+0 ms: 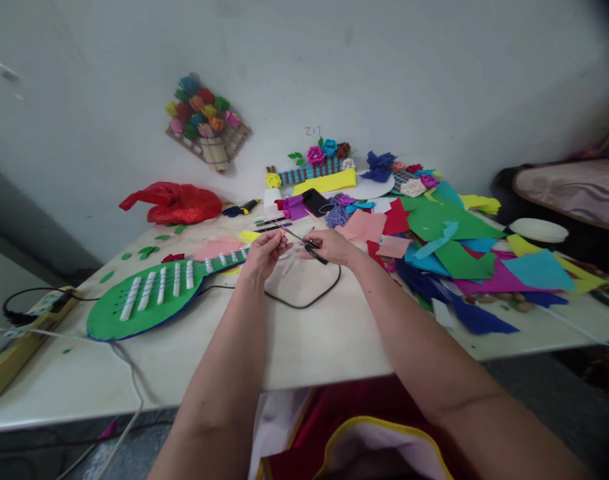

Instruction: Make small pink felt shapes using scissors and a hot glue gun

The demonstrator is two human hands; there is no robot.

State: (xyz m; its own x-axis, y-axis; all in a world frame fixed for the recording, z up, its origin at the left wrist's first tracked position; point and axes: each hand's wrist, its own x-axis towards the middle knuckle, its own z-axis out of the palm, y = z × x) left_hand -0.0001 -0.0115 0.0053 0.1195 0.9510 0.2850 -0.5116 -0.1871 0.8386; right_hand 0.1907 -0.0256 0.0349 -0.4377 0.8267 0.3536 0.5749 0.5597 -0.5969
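Observation:
Over the middle of the table, my left hand is closed in a pinch, and whatever small thing sits between its fingertips is too small to name. My right hand grips black-handled scissors, their thin metal blades pointing up and left toward the left fingertips. A black cord loops on the table below both hands. Left of my left hand lies a green, guitar-like paper craft with white strips and dark strings. Behind the hands are a dark phone and a ball of purple yarn.
Coloured paper sheets and scraps pile up on the right, near a white bowl. A red plastic bag and yellow-black pliers lie at the back left. A power strip sits at the left edge. Paper flowers hang on the wall.

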